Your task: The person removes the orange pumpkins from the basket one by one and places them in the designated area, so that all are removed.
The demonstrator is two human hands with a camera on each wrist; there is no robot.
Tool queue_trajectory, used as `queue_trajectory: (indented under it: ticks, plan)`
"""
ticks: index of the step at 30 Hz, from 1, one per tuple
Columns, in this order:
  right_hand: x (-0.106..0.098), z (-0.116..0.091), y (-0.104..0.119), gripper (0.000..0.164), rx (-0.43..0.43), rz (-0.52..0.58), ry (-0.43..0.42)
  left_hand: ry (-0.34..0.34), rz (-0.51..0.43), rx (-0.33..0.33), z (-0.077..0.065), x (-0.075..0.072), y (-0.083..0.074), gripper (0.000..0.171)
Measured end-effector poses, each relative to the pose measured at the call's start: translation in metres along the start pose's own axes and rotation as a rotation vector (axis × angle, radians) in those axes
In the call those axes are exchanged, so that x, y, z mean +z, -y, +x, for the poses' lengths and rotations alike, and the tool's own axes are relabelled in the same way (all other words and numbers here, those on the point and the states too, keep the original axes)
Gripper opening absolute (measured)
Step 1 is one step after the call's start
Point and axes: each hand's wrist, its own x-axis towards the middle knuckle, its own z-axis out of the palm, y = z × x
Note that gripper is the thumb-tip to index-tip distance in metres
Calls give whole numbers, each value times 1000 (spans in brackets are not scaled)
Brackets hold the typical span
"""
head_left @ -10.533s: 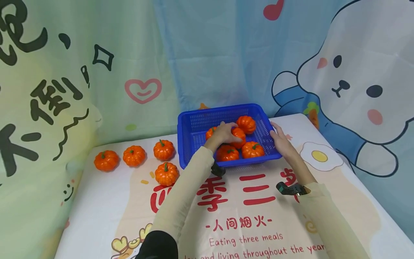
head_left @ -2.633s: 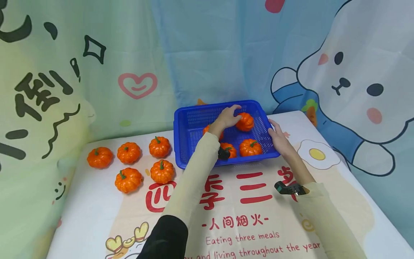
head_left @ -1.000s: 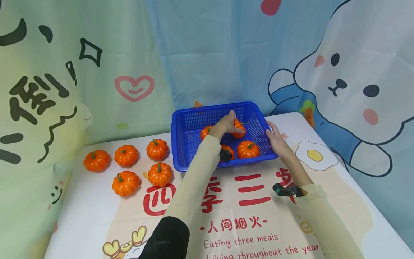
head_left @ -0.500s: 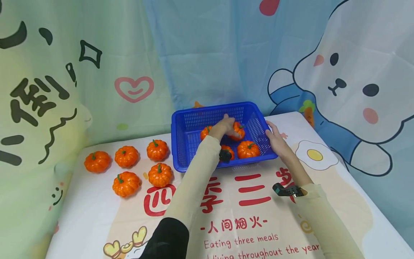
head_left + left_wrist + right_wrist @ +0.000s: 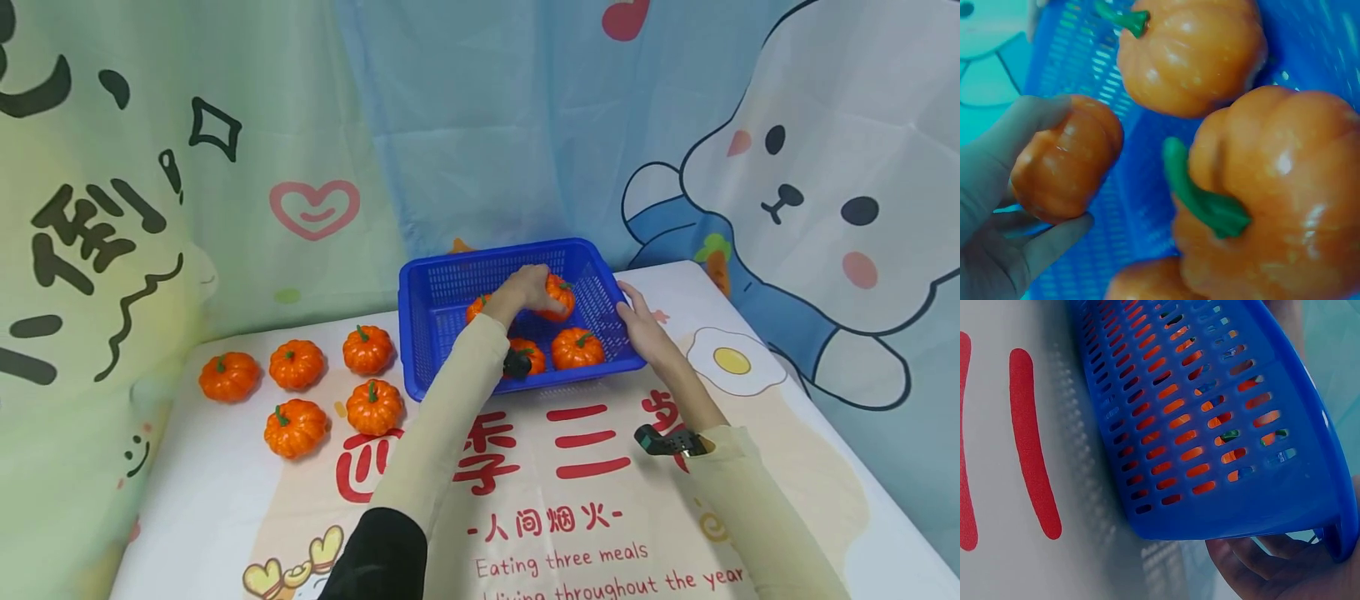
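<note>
Inside the blue plastic basket [image 5: 441,287], my left hand [image 5: 525,292] grips a small orange toy pumpkin [image 5: 560,298] with a green stem. The left wrist view shows thumb and fingers on opposite sides of this pumpkin [image 5: 1069,164], over the mesh wall. Nearer the front of the basket lie two more pumpkins, one at the right [image 5: 577,348] and one partly behind my left wrist. Another pumpkin [image 5: 477,308] is mostly hidden by my left arm. My right hand [image 5: 647,329] holds the basket's right end; in the right wrist view its fingers [image 5: 1250,556] curl beneath the rim.
Several pumpkins stand on the table left of the basket: three in a back row, including a middle one [image 5: 297,364], and two in front, one [image 5: 296,428] further left. A printed cloth [image 5: 570,492] covers the table. A patterned curtain [image 5: 480,125] hangs close behind the basket.
Since the oldest frame, one pumpkin has gone from the basket to the front left of the table group. My left hand has since taken hold of the back right pumpkin. My right hand stays put.
</note>
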Motion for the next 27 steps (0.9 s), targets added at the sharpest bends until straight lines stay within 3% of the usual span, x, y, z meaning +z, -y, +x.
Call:
queue_trajectory:
  ticks: [3,6,11,13,15,18,27]
  plan:
    - [-1,2,2,57,-8,3,1,-38,3,56,-6,-8,-9,84]
    - [-1,1,3,57,-10,8,8,-90,15,153,-19,-9,-17,85]
    - [0,-3,3,58,1,-3,23,-143,-25,344,-68,1,-28,83]
    - [-1,-4,2,59,0,-9,24,-153,-47,386,-90,5,-28,83]
    - [-2,-4,1,59,-7,-10,18,-161,-70,404,-106,8,-25,83]
    - [-4,-5,1,59,-14,-8,15,-165,-83,404,-120,13,-17,81]
    - [0,-3,1,58,-6,-11,17,-121,-145,423,-135,25,8,80]
